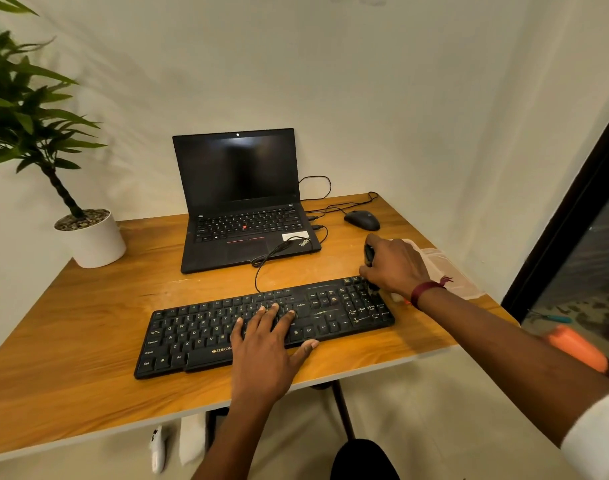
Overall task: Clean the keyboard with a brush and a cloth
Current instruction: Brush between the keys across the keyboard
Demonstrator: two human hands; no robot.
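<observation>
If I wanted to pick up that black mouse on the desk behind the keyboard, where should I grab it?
Probably best to take the mouse from above, palm over its rounded hump, thumb and fingers pinching its two long sides. It lies flat on the table, so nothing can slip under it. Its cable leaves the far end toward the laptop, so lift gently from the near end.

- Plain cream walls [400, 81] meet in a corner.
- Wooden desk [88, 323] with a pale edge.
- Dark-framed glass panel [573, 220] at right.
- Pale floor [417, 410] below.
</observation>
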